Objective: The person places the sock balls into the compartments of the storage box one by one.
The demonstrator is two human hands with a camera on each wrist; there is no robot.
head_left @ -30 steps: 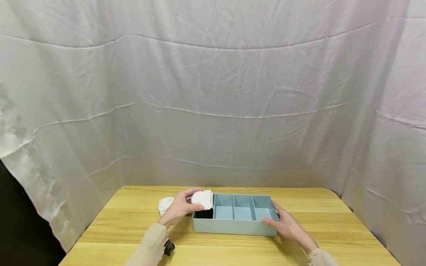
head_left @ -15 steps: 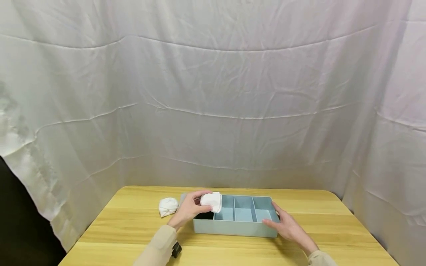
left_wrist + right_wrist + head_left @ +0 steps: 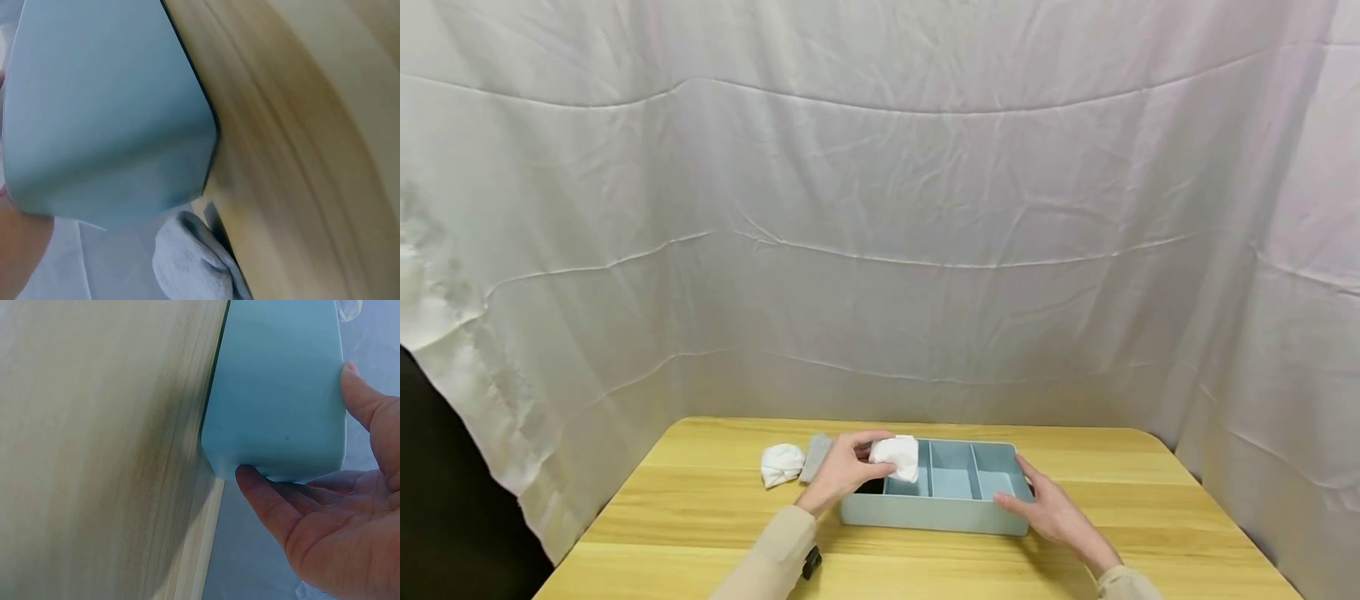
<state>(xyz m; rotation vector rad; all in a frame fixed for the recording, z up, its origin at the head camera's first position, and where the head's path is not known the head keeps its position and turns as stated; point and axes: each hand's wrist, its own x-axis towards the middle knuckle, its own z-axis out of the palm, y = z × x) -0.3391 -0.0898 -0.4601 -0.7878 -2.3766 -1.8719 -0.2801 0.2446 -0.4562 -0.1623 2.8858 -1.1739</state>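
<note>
My left hand pinches a folded white sock between thumb and fingers, above the second compartment from the left of a light blue divided box. In the leftmost compartment lies something black, partly hidden by that hand. At the box's right end, my right hand grips it with the thumb at the near rim and fingers around the end wall, as the right wrist view also shows. The two compartments on the right hold nothing visible. In the left wrist view the box's side hides most of the left hand.
Left of the box on the wooden table lie another folded white sock and a folded grey sock, the latter partly behind the left hand. Pale curtains hang behind the table and at both sides.
My left hand has carried the white sock rightward from the leftmost compartment to above the second one, uncovering the grey sock. The right hand has kept its grip on the box.
</note>
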